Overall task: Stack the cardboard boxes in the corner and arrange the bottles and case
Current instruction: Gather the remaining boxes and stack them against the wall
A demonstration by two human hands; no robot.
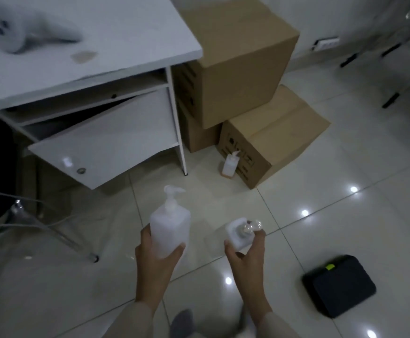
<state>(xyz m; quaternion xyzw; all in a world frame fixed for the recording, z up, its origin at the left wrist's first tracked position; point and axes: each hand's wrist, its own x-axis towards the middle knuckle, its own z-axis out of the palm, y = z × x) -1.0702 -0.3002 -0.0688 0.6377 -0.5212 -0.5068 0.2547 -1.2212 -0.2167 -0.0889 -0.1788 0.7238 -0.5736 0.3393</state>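
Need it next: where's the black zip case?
In the head view, the black zip case lies on the tiled floor at lower right, right of the right hand.

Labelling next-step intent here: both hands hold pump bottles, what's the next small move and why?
Probably carry both forward and set them beside the small pump bottle standing on the floor against the lower cardboard box. The left hand grips the tall white bottle, the right hand holds a smaller one, and the boxes already look stacked. The black case lies apart.
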